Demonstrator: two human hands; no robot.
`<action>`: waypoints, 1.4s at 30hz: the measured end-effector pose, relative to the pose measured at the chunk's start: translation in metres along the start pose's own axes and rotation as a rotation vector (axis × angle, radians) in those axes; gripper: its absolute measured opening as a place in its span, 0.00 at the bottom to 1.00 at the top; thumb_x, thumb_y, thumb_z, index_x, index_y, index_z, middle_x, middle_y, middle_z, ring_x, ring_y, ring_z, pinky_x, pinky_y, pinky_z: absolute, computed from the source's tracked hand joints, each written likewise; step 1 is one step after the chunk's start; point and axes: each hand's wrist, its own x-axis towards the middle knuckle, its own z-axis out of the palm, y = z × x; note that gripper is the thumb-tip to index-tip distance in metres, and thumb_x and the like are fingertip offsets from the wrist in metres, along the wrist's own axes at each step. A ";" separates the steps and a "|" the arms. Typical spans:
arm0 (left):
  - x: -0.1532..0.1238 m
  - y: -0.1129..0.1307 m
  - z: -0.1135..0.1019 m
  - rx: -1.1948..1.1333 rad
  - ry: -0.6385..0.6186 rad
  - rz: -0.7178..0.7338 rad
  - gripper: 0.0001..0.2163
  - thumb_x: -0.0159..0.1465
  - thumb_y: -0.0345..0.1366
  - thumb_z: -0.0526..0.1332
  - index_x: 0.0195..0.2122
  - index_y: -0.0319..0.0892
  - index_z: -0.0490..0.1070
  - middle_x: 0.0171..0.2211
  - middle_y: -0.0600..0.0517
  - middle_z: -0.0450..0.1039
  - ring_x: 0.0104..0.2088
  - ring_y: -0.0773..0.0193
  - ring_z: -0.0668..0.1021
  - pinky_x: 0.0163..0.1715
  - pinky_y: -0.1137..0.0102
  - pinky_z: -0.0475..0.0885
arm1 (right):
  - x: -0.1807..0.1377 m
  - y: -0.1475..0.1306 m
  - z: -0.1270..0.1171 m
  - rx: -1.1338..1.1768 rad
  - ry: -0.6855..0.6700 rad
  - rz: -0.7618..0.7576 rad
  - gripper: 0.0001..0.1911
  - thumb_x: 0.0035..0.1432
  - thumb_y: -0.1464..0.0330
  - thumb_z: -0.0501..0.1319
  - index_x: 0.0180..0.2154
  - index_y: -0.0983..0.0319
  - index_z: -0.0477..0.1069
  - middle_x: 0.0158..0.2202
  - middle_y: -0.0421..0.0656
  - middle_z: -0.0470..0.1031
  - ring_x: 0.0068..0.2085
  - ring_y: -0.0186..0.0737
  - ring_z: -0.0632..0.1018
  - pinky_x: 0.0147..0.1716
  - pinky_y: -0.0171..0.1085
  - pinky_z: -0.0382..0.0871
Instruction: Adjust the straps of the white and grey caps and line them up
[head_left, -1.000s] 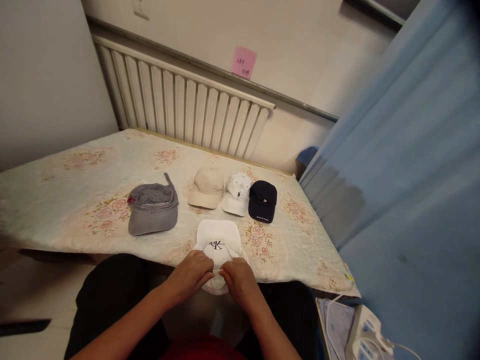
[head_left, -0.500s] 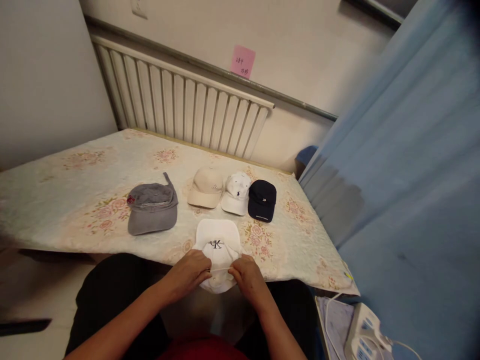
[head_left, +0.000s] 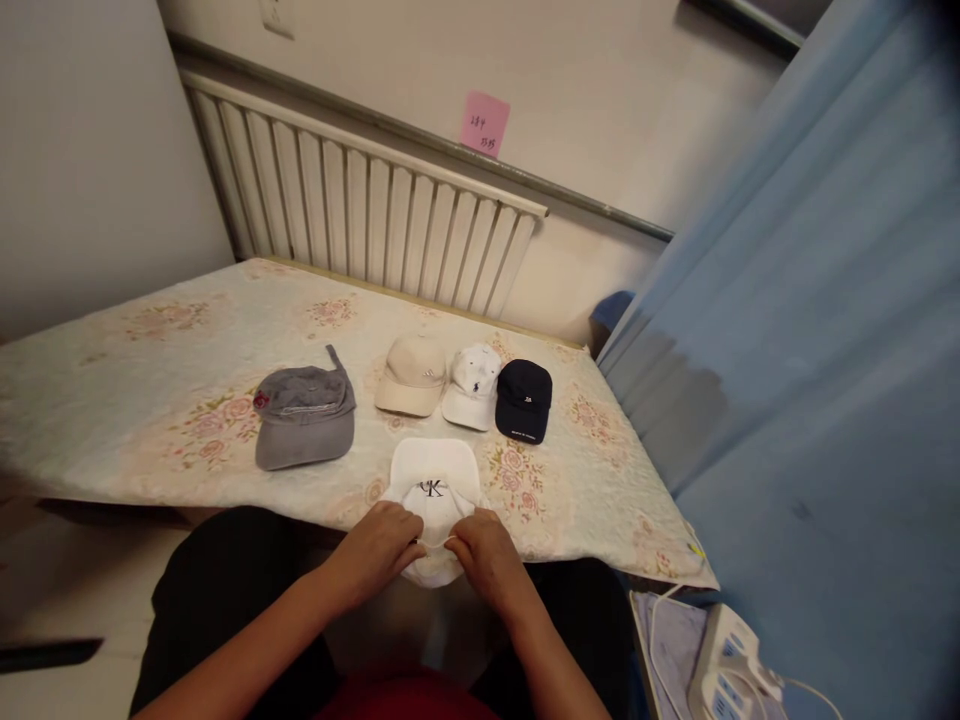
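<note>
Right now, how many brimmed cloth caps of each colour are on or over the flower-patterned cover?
Grey cloth cap: 1
Beige cloth cap: 1
Held white cloth cap plus resting white cap: 2
Near-black cloth cap: 1
Total: 5

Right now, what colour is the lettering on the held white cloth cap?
Black lettering, clearest in the head view.

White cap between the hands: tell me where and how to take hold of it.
On the white cap, probably the brim, pinched from the far side, top and underside: it is broad, flattish and points away from the person, while the left hand and right hand occupy the near end.
</note>
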 end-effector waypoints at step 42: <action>0.009 0.032 -0.016 0.095 -0.197 -0.130 0.11 0.66 0.33 0.51 0.35 0.39 0.72 0.35 0.45 0.76 0.37 0.53 0.76 0.38 0.61 0.66 | -0.001 -0.008 0.003 0.006 0.062 -0.061 0.10 0.59 0.68 0.60 0.25 0.61 0.67 0.28 0.41 0.72 0.35 0.38 0.72 0.43 0.37 0.60</action>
